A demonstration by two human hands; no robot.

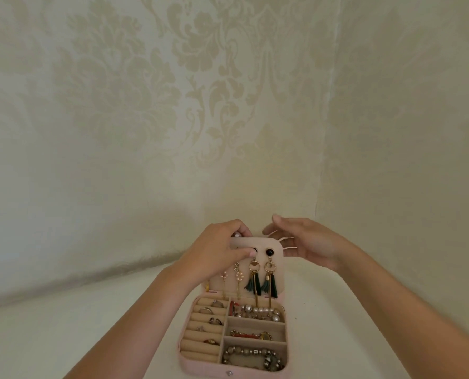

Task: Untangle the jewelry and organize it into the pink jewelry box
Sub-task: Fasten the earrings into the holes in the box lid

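Lid in left hand

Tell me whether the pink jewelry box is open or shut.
Open. Its lid stands upright, gripped by the left hand, tassel earrings hanging on its inner face, and the base compartments show rings and bracelets.

So all you've got in shot is two bare arms. Your left hand and right hand are both bare. Behind each one, the left forearm and right forearm are bare right down to the frame edge. The left thumbnail looks short and plain.
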